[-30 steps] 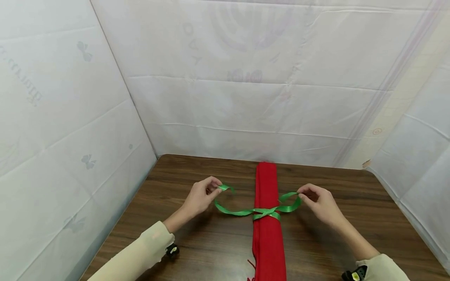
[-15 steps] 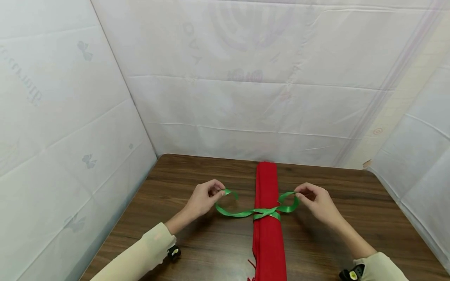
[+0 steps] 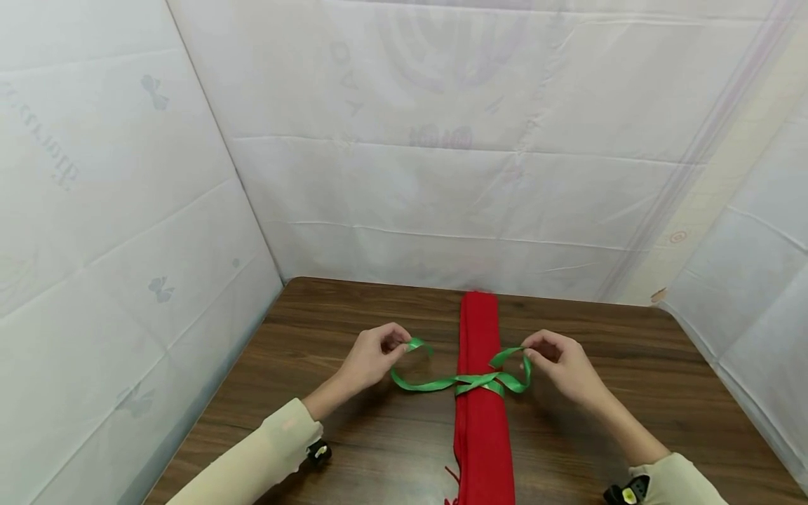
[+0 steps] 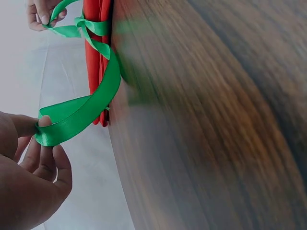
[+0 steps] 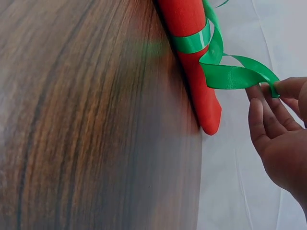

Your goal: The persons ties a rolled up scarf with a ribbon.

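A long red folded cloth bundle [image 3: 481, 414] lies lengthwise on the brown wooden table [image 3: 379, 449]. A green ribbon [image 3: 470, 382] is wrapped around its middle and crossed on top. My left hand [image 3: 372, 358] pinches the ribbon's left end [image 4: 53, 132] between thumb and fingers, just left of the bundle. On the other side, my right hand [image 3: 558, 368] pinches the right end [image 5: 261, 79], which curls in a loop beside the bundle [image 5: 192, 52]. Both hands hover a little above the table.
White paper sheets [image 3: 442, 140] wall in the table at the back, left and right. Bare wood lies on both sides of the bundle. Cream sleeves and wrist-worn cameras [image 3: 315, 452] show at the bottom.
Both hands have moved inward toward the bundle, slackening the ribbon. The loops on each side have grown tighter and the right loop now sits closer to the cloth.
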